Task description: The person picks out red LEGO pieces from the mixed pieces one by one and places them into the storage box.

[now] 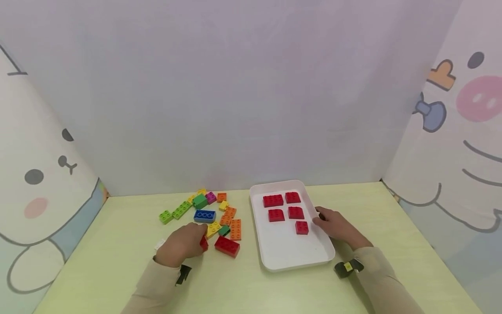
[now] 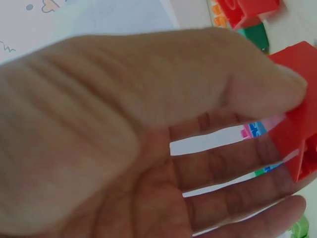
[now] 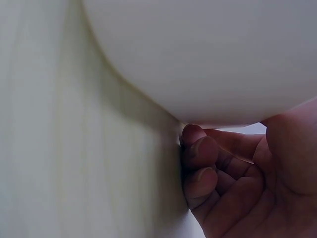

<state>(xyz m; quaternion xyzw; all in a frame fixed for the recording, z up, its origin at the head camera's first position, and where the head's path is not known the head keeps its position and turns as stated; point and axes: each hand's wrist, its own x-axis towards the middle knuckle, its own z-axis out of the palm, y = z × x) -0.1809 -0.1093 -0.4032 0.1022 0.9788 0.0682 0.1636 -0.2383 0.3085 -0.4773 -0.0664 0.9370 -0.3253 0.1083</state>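
Note:
My left hand [image 1: 181, 242] is at the near left of a loose group of bricks and pinches a red toy brick [image 2: 299, 111] between thumb and fingers. Mostly hidden by the hand in the head view, this brick shows its hollow side in the left wrist view. Just right of it, a longer red brick [image 1: 227, 247] lies on the table. My right hand [image 1: 335, 224] grips the right side of a white tray [image 1: 286, 253], thumb at the rim. The right wrist view has its curled fingers [image 3: 200, 153] low against the tray wall. Several red bricks [image 1: 273, 200] sit inside the tray, spaced apart.
Left of the tray lie a blue brick [image 1: 205, 216], orange bricks [image 1: 235, 230], yellow bricks [image 1: 213, 228], green bricks [image 1: 181, 209] and a magenta brick [image 1: 211, 197]. A small white piece [image 1: 159, 244] is beside the left hand. A pale wall [image 1: 251, 109] stands behind the table.

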